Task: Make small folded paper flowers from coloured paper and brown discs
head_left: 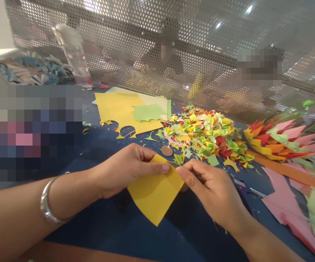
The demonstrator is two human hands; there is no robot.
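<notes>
A piece of yellow paper (156, 196) hangs between my two hands, its lower corner pointing down toward me. My left hand (131, 169) grips its upper left part, thumb on top and fingers behind. At the right corner, my right hand (209, 187) pinches the edge between thumb and forefinger. Just beyond the paper lies a round brown disc (166, 150) on the dark blue table (113, 225). Past my right hand rises a heap of small cut and folded paper pieces (203, 133) in yellow, green, red and white.
Yellow sheets (119, 107) with rounded cut-outs lie behind my left hand, a green piece (149, 112) on top. A clear bottle (74, 54) stands at the back left. Spiky folded paper strips (285, 140) and pink paper (280, 193) lie right. A perforated screen (119, 47) closes the back.
</notes>
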